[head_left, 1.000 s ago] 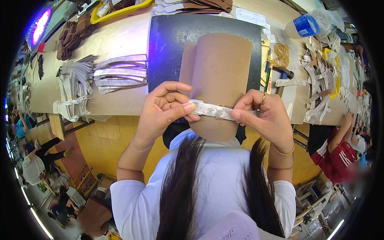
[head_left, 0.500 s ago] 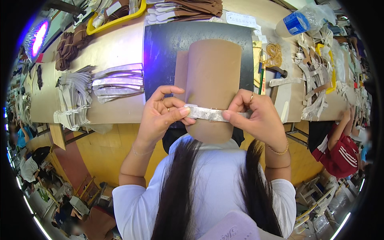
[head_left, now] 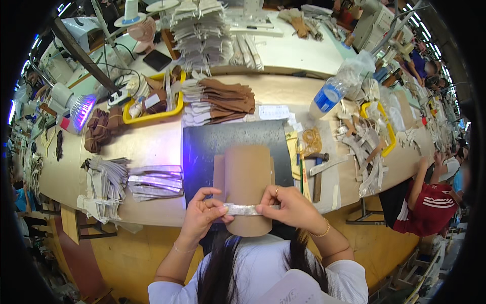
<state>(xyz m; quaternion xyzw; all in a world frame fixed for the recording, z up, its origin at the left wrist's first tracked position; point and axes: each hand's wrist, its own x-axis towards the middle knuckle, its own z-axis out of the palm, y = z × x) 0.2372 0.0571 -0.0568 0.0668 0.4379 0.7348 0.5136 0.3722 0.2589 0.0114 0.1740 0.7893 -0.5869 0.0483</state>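
Note:
A silvery-white strip (head_left: 244, 209) lies crosswise over a brown rounded form (head_left: 248, 172) near the table's front edge. My left hand (head_left: 203, 214) pinches the strip's left end between thumb and fingers. On the other side, my right hand (head_left: 289, 206) grips it near its right end, thumb pressed on top. Both hands are closed and level with each other. Beneath the form, a dark flat board (head_left: 238, 133) covers part of the table. My fingers hide parts of the strip's ends.
Left of the board lie silvery strips (head_left: 156, 182) and a pale bundle (head_left: 105, 185). Brown-and-white pieces (head_left: 217, 99) are stacked behind it. A yellow tray (head_left: 152, 117), a lit lamp (head_left: 81, 109), a hammer (head_left: 317, 177) and a plastic bottle (head_left: 325, 99) stand or lie around. A person in red (head_left: 428, 207) is at right.
My view has tilted up, so the hands and brown form appear lower and smaller, and more of the far table shows. Both hands keep hold of the strip.

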